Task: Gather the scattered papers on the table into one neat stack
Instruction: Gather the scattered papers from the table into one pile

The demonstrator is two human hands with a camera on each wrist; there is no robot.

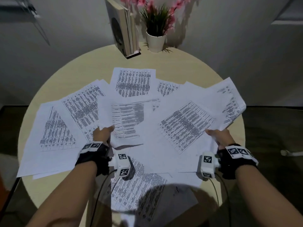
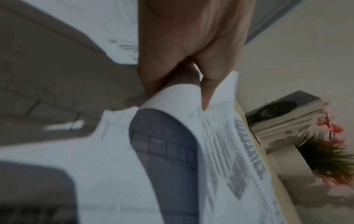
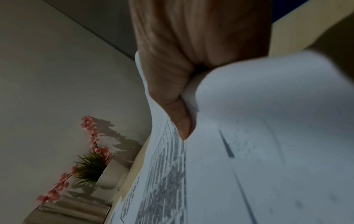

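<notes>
Several white printed sheets [image 1: 131,82] lie fanned across the round beige table [image 1: 188,66]. My left hand [image 1: 102,132] pinches the near corner of a lifted, curling sheet [image 1: 124,115] at the middle; the left wrist view shows that sheet [image 2: 220,151] held between thumb and fingers [image 2: 207,94]. My right hand [image 1: 216,136] pinches the near edge of a bundle of sheets [image 1: 186,125] raised at the right. In the right wrist view its thumb [image 3: 180,118] presses onto that paper [image 3: 268,136]. More sheets [image 1: 54,131] stay flat at the left, and one [image 1: 139,185] lies near me.
A book in a stand [image 1: 124,30] and a white pot with a green plant and pink flowers [image 1: 155,30] stand at the table's far edge against the wall. Some sheets overhang the table's left and right edges. Cables run from my wrist cameras.
</notes>
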